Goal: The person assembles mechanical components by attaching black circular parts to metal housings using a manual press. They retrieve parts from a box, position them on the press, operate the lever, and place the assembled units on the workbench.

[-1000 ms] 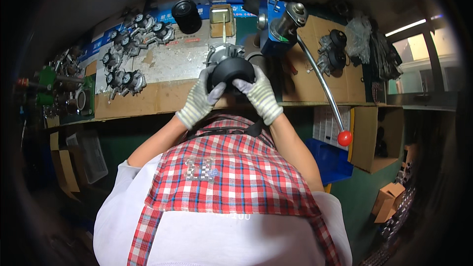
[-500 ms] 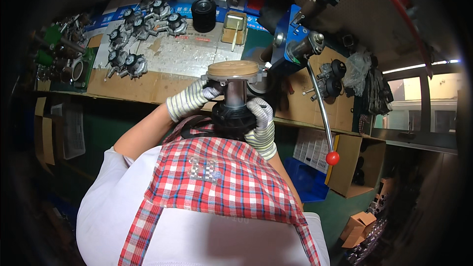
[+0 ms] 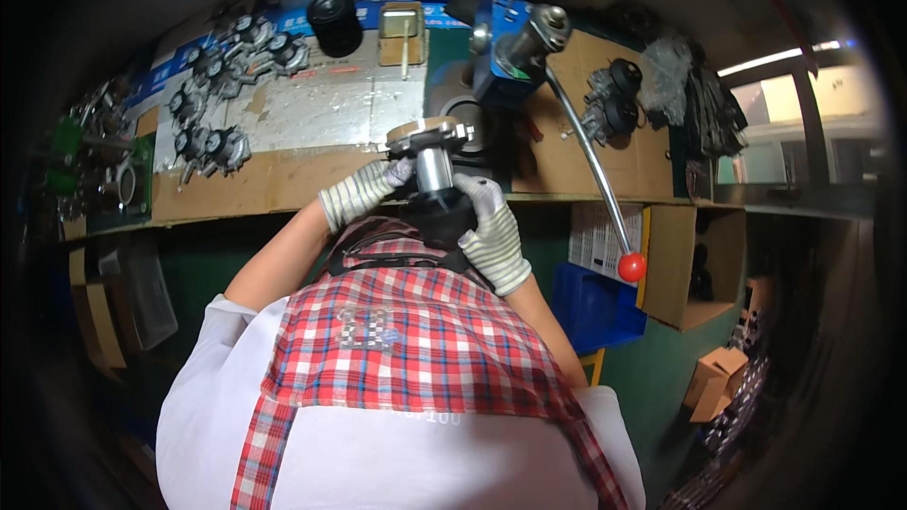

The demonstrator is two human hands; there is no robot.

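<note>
In front of my chest I hold a flanged metal part (image 3: 435, 170) with a bright cylindrical neck, a tan disc on its upper end and a black lower body (image 3: 442, 212). It is slightly tilted. My left hand (image 3: 367, 193), in a striped glove, is closed at the flange's left underside, its fingertips partly hidden. Lower down on the right, my right hand (image 3: 493, 236), gloved alike, wraps round the black body. Just beyond the part stands a blue lever press (image 3: 505, 47) with a long steel handle ending in a red ball (image 3: 631, 267).
Several metal valve assemblies (image 3: 222, 76) lie on the bench at the left. Behind them are a black ribbed cylinder (image 3: 333, 24) and a small tray (image 3: 389, 52) with a brush-like stick. Black-capped assemblies (image 3: 614, 99) lie right of the press. Below are a blue bin (image 3: 595, 307) and a cardboard box (image 3: 669, 269).
The view has shifted, so bench and press sit further left and higher. The held part has tilted, its tan disc now seen more edge-on. Both hands keep hold of it.
</note>
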